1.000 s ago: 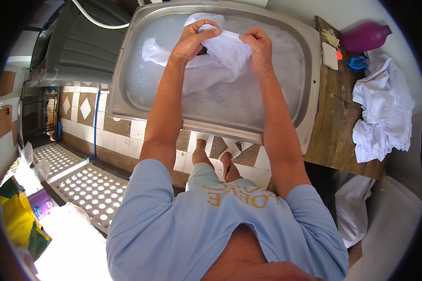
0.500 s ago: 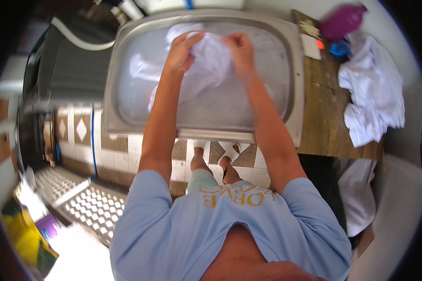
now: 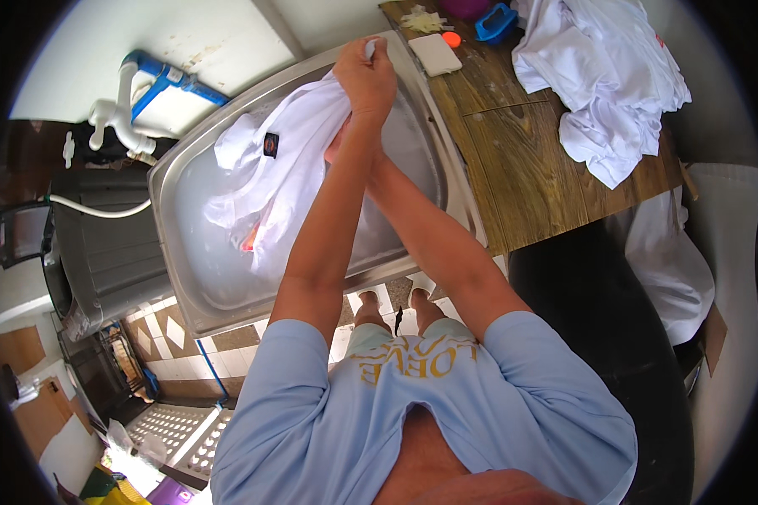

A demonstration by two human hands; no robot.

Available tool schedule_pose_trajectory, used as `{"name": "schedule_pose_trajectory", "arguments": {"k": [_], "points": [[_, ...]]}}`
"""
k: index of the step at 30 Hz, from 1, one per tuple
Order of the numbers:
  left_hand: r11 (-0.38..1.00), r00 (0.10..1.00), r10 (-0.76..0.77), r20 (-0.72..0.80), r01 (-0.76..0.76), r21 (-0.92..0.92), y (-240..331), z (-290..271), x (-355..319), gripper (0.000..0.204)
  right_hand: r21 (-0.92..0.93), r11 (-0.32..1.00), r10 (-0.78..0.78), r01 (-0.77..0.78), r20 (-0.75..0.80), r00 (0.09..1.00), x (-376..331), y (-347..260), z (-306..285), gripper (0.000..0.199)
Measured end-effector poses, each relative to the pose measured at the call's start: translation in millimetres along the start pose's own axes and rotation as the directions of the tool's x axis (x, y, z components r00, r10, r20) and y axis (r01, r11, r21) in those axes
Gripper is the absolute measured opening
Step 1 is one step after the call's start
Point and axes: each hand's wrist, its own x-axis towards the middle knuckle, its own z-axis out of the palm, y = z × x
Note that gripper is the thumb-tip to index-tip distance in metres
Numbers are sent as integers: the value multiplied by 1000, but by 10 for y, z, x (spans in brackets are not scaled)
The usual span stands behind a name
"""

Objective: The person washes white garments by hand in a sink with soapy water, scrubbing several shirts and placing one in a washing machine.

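Note:
A wet white garment (image 3: pixel 299 139) with a small black label hangs and spreads over the cloudy water in the metal sink (image 3: pixel 173 252). An orange-red patch shows near its lower edge. My left hand (image 3: pixel 367 80) is raised at the sink's far right, closed on a bunched end of the garment, a bit of white showing between its fingers. Crossed behind my left forearm, my right hand (image 3: pixel 338 145) is against the garment lower down. Its fingers are mostly hidden, though they seem wrapped around the cloth.
On the wooden counter (image 3: pixel 522 181) to the right lie a pile of white clothes (image 3: pixel 602 76), a blue brush (image 3: pixel 496 23), a whitish block (image 3: pixel 435 55) and an orange cap (image 3: pixel 451 39). A white tap (image 3: pixel 118 118) stands at the left, above a dark grey machine (image 3: pixel 114 244).
My left hand has moved right and up with the garment, stretching it out. My right hand has come leftward beneath the left forearm. The view has turned toward the counter.

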Motion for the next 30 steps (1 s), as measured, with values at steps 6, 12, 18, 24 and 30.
{"name": "schedule_pose_trajectory", "arguments": {"k": [6,12,18,24,30], "points": [[986,963,101,250,-131,106,75,378,-133,9,159,986,-39,58,-115,993,40,-115,307,41],[879,866,79,494,-294,375,135,533,-223,11,226,970,-61,90,-130,990,106,-238,488,42],[751,754,-12,656,-426,504,234,438,-174,13,266,958,-57,108,-194,979,112,-265,665,44],[927,745,-374,553,313,206,462,-519,557,17,18,1000,-11,17,-301,953,257,-210,861,47],[555,557,-639,530,811,-183,430,-1733,600,14,-647,719,9,-254,-357,934,286,-130,1173,37]]}}
